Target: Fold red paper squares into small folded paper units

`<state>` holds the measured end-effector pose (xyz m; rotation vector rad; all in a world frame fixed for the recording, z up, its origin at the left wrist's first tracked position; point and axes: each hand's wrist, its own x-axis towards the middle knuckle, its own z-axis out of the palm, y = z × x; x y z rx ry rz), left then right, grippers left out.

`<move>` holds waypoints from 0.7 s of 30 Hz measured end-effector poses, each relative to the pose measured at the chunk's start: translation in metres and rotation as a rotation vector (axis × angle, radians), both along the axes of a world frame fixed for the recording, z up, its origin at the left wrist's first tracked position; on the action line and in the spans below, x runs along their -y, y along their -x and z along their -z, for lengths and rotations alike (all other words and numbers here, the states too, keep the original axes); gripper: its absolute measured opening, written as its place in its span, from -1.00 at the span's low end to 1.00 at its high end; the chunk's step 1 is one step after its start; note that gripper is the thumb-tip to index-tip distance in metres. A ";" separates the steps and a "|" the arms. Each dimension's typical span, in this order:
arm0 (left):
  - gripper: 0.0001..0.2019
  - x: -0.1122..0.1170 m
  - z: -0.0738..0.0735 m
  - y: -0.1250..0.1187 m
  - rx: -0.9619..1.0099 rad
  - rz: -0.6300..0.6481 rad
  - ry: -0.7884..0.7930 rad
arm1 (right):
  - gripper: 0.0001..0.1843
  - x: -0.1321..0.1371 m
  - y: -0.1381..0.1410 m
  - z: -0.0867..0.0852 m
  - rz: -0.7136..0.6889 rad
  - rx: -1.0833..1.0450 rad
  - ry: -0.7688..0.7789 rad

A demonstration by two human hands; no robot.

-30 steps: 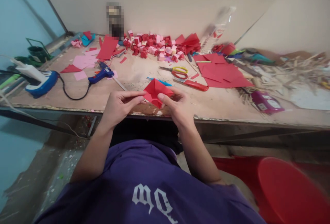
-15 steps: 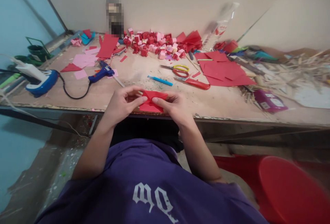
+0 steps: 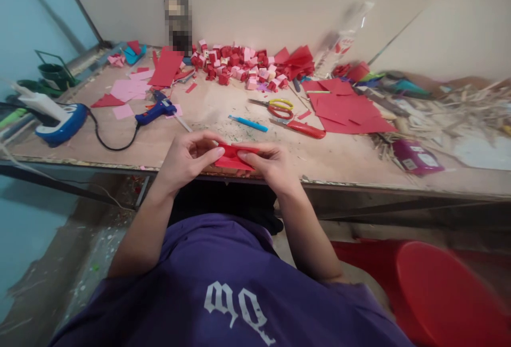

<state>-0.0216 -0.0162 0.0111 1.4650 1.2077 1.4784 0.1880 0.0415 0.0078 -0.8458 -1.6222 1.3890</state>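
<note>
Red paper [image 3: 231,163]: narrower than a second ago; folding seems further along.
Left grip [image 3: 184,159]: pinches its left end.
Right grip [image 3: 274,163]: pinches its right.

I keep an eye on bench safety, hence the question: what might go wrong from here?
The red paper, pinched by the left hand and right hand, might crease crookedly or tear.
The scissors lie beyond the hands with bare blades, so a careless reach could nick the fingers.
The glue gun's looped cord might snag the left arm.
</note>
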 end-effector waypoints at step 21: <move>-0.50 0.000 0.008 0.001 -0.023 0.073 -0.028 | -0.57 -0.005 0.001 -0.001 -0.247 -0.016 0.154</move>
